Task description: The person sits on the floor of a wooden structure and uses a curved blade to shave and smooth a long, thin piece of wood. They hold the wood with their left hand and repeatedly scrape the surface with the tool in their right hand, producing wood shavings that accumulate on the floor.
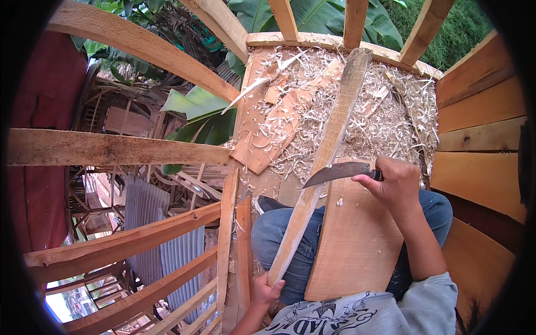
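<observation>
My left hand point(266, 291) grips the near end of a long, narrow wooden strip point(324, 151) that slants up and away across my lap toward the far rail. My right hand point(394, 183) is closed on the handle of a curved dark-bladed knife point(336, 173). The blade lies across the strip about midway along it, its tip pointing left. A broad flat wooden board point(357, 240) rests on my jeans-covered legs beneath the strip.
Pale wood shavings point(379, 117) cover the platform floor ahead, with flat offcuts point(273, 131) among them. Wooden rails point(111, 148) run to the left over a drop to corrugated roofing point(167, 245). Plank walling point(480, 139) stands at right; banana leaves point(201, 117) behind.
</observation>
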`<state>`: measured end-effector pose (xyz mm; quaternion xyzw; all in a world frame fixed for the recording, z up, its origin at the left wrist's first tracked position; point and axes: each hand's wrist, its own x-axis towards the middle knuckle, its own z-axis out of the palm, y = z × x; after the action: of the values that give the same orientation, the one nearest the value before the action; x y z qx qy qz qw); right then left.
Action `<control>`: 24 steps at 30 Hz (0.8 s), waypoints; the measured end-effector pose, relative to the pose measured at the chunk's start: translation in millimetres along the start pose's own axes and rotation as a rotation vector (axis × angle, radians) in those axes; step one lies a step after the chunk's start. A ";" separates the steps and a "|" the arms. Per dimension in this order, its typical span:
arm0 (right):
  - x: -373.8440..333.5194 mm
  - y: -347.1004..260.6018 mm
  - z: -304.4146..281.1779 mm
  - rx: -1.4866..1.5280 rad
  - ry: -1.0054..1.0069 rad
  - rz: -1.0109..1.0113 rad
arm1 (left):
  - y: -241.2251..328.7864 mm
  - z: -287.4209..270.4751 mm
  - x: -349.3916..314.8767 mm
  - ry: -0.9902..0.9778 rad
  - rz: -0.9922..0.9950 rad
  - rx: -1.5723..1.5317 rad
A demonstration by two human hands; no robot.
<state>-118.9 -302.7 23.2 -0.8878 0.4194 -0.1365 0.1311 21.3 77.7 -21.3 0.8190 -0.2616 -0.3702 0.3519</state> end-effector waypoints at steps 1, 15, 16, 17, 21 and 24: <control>6.4 8.2 -0.9 0.000 0.049 0.054 | -2.8 0.7 0.2 -0.004 0.002 0.019; -27.5 15.6 -15.9 0.326 -0.020 0.271 | 4.4 5.9 0.0 0.112 0.078 0.197; -34.2 -1.6 -18.6 0.296 -0.071 0.177 | 10.5 5.1 1.9 0.110 0.068 0.192; -38.1 -15.7 -19.5 0.269 -0.113 0.085 | 14.4 4.7 3.6 0.109 0.066 0.190; -32.6 -34.2 -0.2 0.139 -0.134 -0.075 | 15.0 5.7 2.6 0.127 0.101 0.207; -1.7 -7.3 7.1 0.011 -0.010 -0.003 | 17.8 8.5 -0.8 0.165 0.100 0.263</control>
<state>-112.3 -296.1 18.9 -0.8884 0.4167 -0.1347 0.1379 11.1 64.1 -11.3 0.8715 -0.3184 -0.2464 0.2801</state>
